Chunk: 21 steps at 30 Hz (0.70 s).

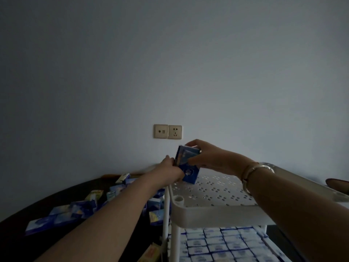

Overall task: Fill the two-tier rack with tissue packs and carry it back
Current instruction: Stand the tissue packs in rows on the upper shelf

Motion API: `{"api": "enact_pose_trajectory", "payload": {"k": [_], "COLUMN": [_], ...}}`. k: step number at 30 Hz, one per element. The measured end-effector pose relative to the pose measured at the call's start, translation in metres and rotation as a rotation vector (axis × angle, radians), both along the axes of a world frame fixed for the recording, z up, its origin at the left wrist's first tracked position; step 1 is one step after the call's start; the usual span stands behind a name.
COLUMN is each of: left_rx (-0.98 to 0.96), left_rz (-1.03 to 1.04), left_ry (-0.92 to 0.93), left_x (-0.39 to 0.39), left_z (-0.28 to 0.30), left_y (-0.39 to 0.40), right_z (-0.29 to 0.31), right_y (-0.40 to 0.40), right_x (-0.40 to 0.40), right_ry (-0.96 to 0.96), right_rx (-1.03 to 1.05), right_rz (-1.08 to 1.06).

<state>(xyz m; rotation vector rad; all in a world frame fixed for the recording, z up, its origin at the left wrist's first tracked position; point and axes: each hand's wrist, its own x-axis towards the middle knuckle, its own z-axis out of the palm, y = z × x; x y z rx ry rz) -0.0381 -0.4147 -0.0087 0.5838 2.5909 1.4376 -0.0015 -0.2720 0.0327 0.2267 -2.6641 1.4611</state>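
Observation:
A white two-tier rack [211,209] stands in front of me. Its perforated top shelf [213,188] is bare apart from the blue tissue packs [188,167] that both my hands hold upright at its far left corner. My left hand [171,169] grips the lower packs from the left. My right hand [200,155] grips the upper packs from above and the right. The lower tier [222,246] is packed with rows of white-and-blue tissue packs.
Several loose blue tissue packs [75,210] lie scattered over a dark table [18,231] to the left of the rack. A wall socket pair [167,131] sits on the grey wall behind. A dark object [338,183] shows at the right edge.

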Motion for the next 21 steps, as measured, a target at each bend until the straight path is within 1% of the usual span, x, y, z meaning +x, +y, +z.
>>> {"api": "enact_pose_trajectory", "payload": {"k": [1,2,4,5,6,8,10,12,13,14,15,18,19,21], "left_rx": [-0.001,-0.005,-0.022,-0.029,-0.046,-0.092,-0.148,-0.193,-0.202,-0.212,-0.218,-0.248,-0.249,-0.247], "left_rz": [-0.003,0.001,0.019,0.025,0.029,0.038,0.083,0.109,0.107,0.107,0.108,0.102,0.103,0.089], "left_ry": [0.006,0.016,0.03,0.031,0.025,0.011,0.04,0.072,0.073,0.075,0.08,0.094,0.096,0.085], "left_x": [-0.002,-0.004,-0.006,-0.006,-0.006,-0.003,-0.001,0.0,-0.001,-0.002,-0.004,-0.005,-0.005,-0.003], "left_z": [0.0,0.0,-0.002,-0.003,-0.003,-0.002,-0.002,-0.001,-0.001,-0.001,-0.002,-0.001,-0.001,0.001], "left_y": [0.001,0.001,0.002,0.002,0.001,0.001,0.0,0.0,0.001,0.001,0.001,0.002,0.002,0.004], "right_z": [-0.001,-0.002,-0.005,-0.006,-0.007,-0.007,-0.003,0.002,0.003,0.002,0.0,-0.01,-0.013,-0.016], "right_y": [0.0,-0.002,-0.006,-0.007,-0.007,-0.004,0.001,0.008,0.01,0.012,0.013,0.012,0.01,0.004], "right_x": [0.002,0.003,0.006,0.006,0.005,0.005,0.008,0.012,0.012,0.012,0.012,0.006,0.004,0.004], "right_ry": [-0.005,0.003,0.044,0.058,0.05,0.005,-0.017,0.003,0.025,0.038,0.032,-0.107,-0.137,-0.108], "right_rx": [0.023,0.095,0.297,0.352,0.362,0.302,0.192,0.114,0.126,0.185,0.285,0.64,0.711,0.811], "right_rz": [0.017,0.027,0.046,0.06,0.073,0.066,0.013,-0.039,-0.068,-0.091,-0.106,-0.083,-0.066,-0.072]}}
